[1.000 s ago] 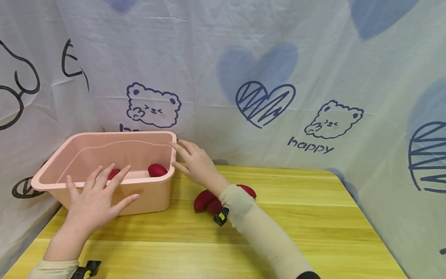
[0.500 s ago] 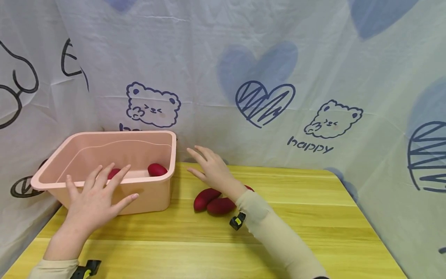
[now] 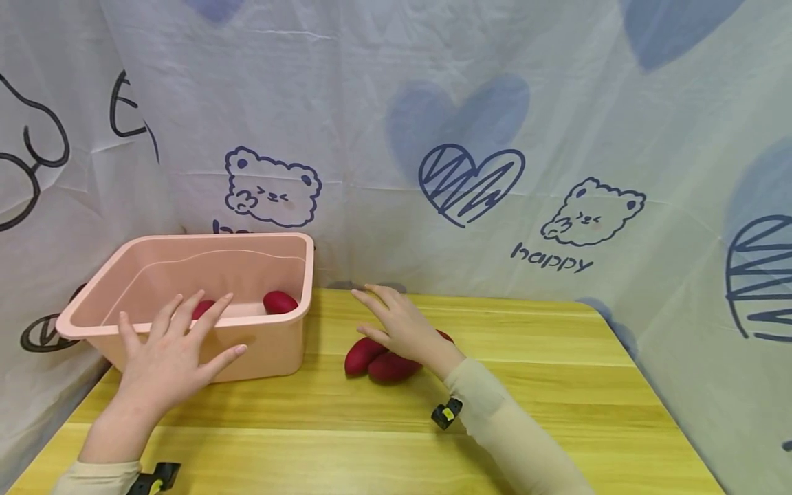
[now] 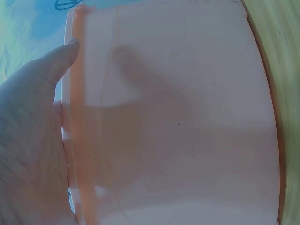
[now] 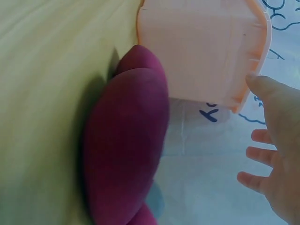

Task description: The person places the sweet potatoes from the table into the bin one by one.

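On the yellow table (image 3: 297,460), the pink tub (image 3: 269,354) stands at the back-left corner, the left hand (image 3: 162,361) spread, gripping nothing, by its front rim. The right hand (image 3: 405,330), loose and empty, hovers over red oblongs (image 3: 361,357) toward the back edge, seemingly reaching; grasping would call for closing across the front oblong (image 3: 391,369), its long axis pointing roughly from left edge to right.

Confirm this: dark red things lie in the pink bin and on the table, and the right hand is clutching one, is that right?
Not quite: the right hand clutches nothing; the right wrist view shows its fingers extended and empty. Dark red things do lie in the pink bin and on the table.
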Demonstrator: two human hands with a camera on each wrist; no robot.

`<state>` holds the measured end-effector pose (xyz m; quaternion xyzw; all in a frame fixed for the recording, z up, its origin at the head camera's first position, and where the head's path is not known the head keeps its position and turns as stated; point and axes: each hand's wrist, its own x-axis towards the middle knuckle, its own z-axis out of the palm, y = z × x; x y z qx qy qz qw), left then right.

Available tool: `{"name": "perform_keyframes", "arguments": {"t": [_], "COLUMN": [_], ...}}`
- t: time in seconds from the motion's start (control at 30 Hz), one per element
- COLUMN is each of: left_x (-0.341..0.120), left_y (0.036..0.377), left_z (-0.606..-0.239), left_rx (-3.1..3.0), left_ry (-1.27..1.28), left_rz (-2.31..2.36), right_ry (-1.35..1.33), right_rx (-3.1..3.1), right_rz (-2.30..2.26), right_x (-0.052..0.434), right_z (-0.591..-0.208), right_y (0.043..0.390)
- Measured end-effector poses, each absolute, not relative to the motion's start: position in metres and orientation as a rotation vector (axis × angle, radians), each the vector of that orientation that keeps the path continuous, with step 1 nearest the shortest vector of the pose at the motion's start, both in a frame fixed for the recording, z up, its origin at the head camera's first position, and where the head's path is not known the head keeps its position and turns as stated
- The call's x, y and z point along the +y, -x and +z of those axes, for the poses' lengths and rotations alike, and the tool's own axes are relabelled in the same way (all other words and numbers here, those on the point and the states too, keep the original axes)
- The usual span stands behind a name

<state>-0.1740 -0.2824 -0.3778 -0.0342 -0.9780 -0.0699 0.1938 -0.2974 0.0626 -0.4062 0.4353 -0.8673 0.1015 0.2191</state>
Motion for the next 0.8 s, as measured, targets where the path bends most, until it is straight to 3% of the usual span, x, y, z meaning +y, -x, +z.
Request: {"name": "perform_keyframes", "arguments": {"t": [0.8], "left_x": [-0.283], "left_y": [0.175], "left_z": [-0.378], "left_rx": [-2.738], "left_ry": [0.103], "left_rz": [-0.198], "right_ry": [-1.256], "right_rx": [-2.554], "right_rz": [0.277], "right_x": [0.107], "right_z": [-0.444], "right_y": [0.265]}}
